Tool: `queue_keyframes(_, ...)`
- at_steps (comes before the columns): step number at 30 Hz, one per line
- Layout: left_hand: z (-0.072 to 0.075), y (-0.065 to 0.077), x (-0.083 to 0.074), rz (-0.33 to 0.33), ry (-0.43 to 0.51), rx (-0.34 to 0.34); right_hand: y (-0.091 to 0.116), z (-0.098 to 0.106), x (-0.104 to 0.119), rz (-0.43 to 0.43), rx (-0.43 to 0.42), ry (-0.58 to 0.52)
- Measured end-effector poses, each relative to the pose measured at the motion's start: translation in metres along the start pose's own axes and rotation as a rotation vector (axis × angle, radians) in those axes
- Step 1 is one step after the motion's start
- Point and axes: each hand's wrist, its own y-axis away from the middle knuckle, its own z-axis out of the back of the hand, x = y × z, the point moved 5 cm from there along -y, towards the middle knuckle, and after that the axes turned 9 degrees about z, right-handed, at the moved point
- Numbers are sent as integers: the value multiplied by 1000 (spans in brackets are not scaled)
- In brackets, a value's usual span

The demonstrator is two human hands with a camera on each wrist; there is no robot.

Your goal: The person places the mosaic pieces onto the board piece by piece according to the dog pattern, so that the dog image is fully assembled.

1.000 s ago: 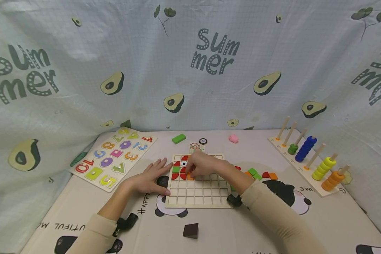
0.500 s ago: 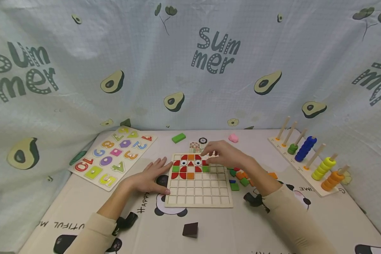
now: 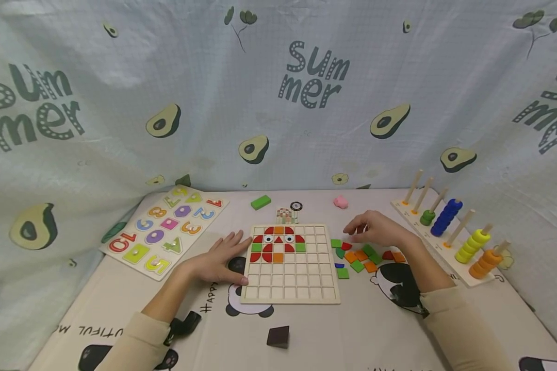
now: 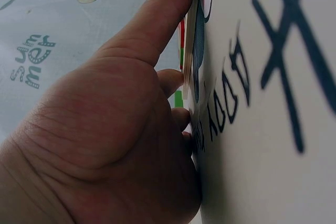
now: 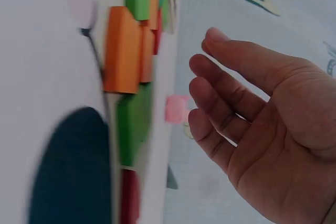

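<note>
Resting against the left edge of the wooden grid board [image 3: 290, 283], the left hand [image 3: 215, 262] is spreading its fingers and thumb. The right hand [image 3: 377, 228] is hovering near loose coloured tiles [image 3: 357, 266] right of the board, fingers loosely bent, thumb apart. Inlaid pieces [image 3: 278, 256] are filling part of the board's far left.

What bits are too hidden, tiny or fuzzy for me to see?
Picture card, head view: its design is too small to make out.
Wooden grid board, left wrist view: seen edge-on and partly hidden by the left hand.
Pink toy, right wrist view: too blurred to tell its shape.
Red piece, right wrist view: cut off by the bottom edge.
</note>
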Motion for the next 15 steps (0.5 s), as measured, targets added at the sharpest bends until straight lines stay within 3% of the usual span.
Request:
queue_keyframes(5, -1, -1, 0, -2, 2, -4, -2, -16, -10, -60, 49, -56)
queue_keyframes(15, 0, 0, 0, -3, 0, -14, -6, -23, -11, -45, 36, -69)
